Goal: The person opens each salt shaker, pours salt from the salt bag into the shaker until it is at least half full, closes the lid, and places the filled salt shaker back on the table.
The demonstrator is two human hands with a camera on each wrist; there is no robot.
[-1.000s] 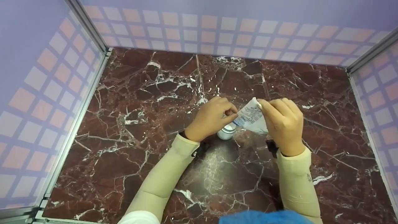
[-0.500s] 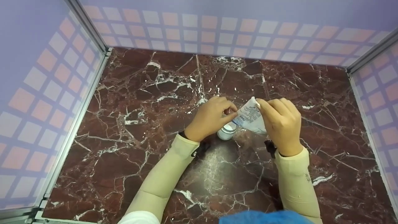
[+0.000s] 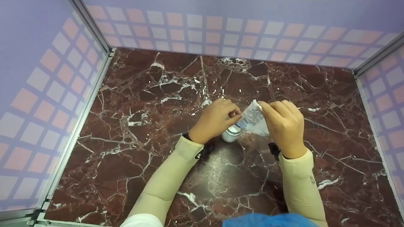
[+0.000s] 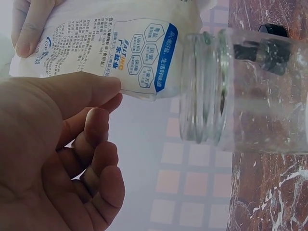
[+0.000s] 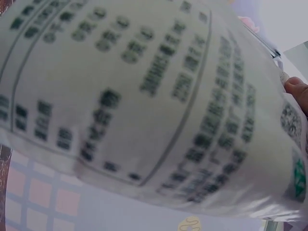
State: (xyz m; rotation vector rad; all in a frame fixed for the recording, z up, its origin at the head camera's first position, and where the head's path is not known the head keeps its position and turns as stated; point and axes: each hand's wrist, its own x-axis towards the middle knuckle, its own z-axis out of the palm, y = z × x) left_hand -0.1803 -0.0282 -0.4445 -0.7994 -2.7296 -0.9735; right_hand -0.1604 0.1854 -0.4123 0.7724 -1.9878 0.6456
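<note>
A white printed salt bag [image 3: 255, 121] hangs tilted over a clear glass jar [image 3: 231, 135], its lower corner at the jar's open mouth. My left hand [image 3: 214, 121] pinches the bag's lower edge between thumb and forefinger, while the other fingers curl loosely, as the left wrist view shows. Higher up, my right hand [image 3: 285, 127] grips the bag's upper end. White contents show inside the jar in the head view. Blurred print on the bag [image 5: 130, 96] fills most of the right wrist view, where only a bit of the right hand [image 5: 298, 91] appears.
The jar stands on a dark red marbled tabletop [image 3: 151, 176]. Small white specks [image 3: 222, 92] lie scattered behind the hands. Pale purple panels with pink and white squares [image 3: 214, 34] enclose the back and both sides.
My right hand has shifted slightly left with the upper end of the salt bag. The left hand and the jar stay almost where they were.
</note>
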